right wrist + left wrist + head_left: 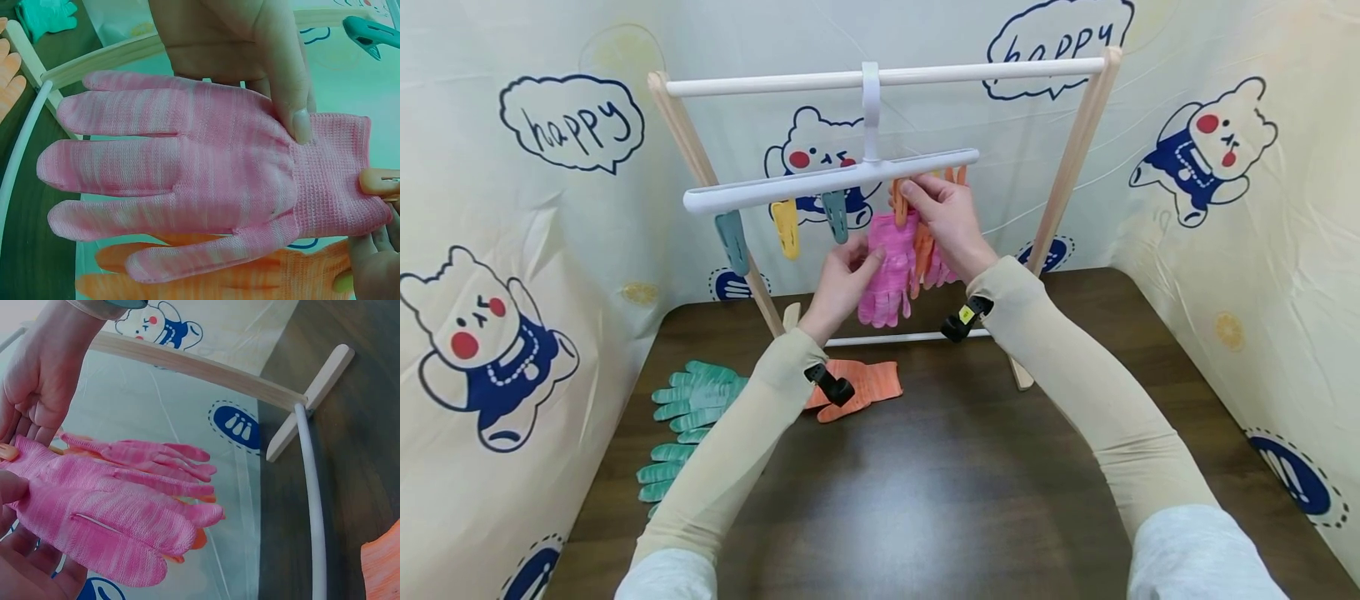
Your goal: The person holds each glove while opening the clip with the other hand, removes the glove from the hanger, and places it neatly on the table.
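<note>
From a white hanger (752, 192) hangs a pink knitted glove (891, 265), fingers downward. My left hand (841, 282) pinches the glove at its side just below the cuff; in the right wrist view the thumb (294, 106) lies on its surface. My right hand (953, 218) pinches an orange clip (900, 204) at the cuff. The clip (380, 181) overlaps the cuff edge in the right wrist view. Behind this glove hang an orange glove (312, 269) and more pink glove fingers (156, 453), partly hidden.
A yellow clip (786, 229) and two teal clips (835, 217) hang on the hanger's left half. The hanger hooks over the white top bar (760, 84) of a wooden-legged rack (1078, 150). Green gloves (703, 396) and an orange glove (872, 383) lie on the dark table (970, 467).
</note>
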Tool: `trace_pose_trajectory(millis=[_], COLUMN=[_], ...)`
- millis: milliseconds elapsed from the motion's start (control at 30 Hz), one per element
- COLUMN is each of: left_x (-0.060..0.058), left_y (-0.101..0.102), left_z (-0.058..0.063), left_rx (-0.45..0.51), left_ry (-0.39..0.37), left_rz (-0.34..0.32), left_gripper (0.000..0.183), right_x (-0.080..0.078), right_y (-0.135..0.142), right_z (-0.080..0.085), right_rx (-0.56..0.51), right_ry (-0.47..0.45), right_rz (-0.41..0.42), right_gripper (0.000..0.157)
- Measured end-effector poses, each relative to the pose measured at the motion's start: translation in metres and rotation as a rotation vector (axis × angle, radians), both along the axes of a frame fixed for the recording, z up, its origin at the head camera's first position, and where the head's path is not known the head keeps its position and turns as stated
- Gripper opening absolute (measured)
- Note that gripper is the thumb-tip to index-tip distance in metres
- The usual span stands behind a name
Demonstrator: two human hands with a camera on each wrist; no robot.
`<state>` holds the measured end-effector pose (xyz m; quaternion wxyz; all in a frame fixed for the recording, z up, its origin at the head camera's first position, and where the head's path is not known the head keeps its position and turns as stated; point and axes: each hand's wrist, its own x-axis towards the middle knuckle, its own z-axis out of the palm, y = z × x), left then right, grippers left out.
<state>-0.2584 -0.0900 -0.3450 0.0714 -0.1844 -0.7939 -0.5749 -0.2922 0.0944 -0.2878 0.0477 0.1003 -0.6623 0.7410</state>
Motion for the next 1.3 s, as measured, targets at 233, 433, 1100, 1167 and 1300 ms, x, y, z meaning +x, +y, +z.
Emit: trace_pose_trajectory(millis=[233,433,1100,1167,1300], left_x=[0.005,0.007,0.013,0.014,0.017], left_y=[-0.004,-0.007,-0.02,-0.021,-0.022], left_z=[-0.004,-0.013,-0.036,-0.037,-0.039], left_rx=[-0.043,-0.057,-0.041,-0.049,-0.053], left_ry=[-0.042,-0.05,-0.083,-0.085,-0.094], left_rz=[-0.019,-0.015,-0.015,-0.013,-0.01], left_gripper=[0.028,0.025,0.026,0.027,0.025], right_x=[0.001,0.002,0.012,0.013,0.015], right_y=[-0.002,-0.001,0.004,0.005,0.008], right_z=[0.0,-0.001,-0.003,-0.004,-0.007], right_rx=[-0.025,-0.027,-0.071,-0.07,-0.011], right_ry=[0.021,0.036,0.065,0.069,0.083], right_rz=[-0.015,-0.008,-0.029,-0.032,-0.033], right_gripper=[0.037,0.037,0.035,0.034,0.036])
